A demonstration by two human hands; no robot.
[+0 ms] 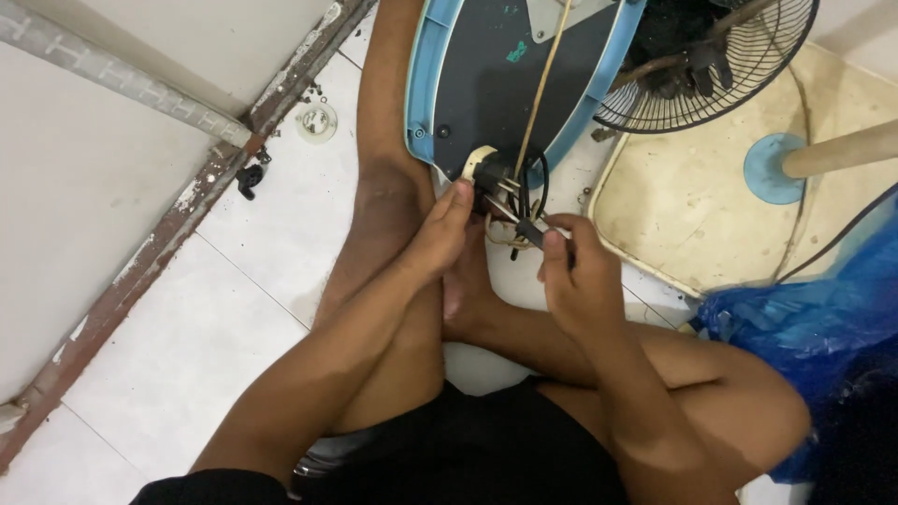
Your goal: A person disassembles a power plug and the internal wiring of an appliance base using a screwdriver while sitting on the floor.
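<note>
Both hands gripping: left hand point(447, 232) on black-and-cream switch block point(486, 173), right hand point(575, 271) pinching wires point(524, 229)

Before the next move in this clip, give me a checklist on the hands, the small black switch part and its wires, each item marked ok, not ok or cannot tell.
1. Left hand steadies the small black and cream switch part: ok.
2. Right hand pinches a thin dark tool at the wires: ok.
3. Thin wires all free of the tool tip: cannot tell, too small.
4. Blue-rimmed dark fan base lies flat on the white tiled floor: ok.
5. Loose small black piece lies apart, near the wall: ok.
6. Power disconnected: cannot tell.
</note>
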